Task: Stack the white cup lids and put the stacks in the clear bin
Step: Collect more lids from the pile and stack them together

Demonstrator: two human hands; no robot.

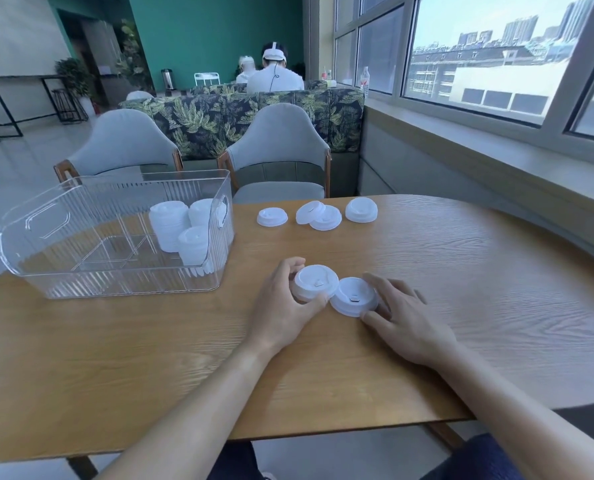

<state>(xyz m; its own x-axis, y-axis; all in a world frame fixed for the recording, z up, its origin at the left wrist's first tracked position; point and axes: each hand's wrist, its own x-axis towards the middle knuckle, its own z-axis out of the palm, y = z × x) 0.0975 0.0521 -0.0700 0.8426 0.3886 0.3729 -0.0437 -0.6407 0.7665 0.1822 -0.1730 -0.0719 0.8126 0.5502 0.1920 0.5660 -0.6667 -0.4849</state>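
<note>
The bin (115,237) holds three lid stacks (184,230) at the left of the surface (462,289). The left hand (281,306) has its fingers curled round one lid (314,282); the right hand (403,320) pinches a second lid (354,296). Four loose lids (318,214) lie beyond.

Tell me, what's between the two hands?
Two white lids, side by side and touching, show in the head view: the left hand grips one lid, the right hand holds the other lid.
</note>
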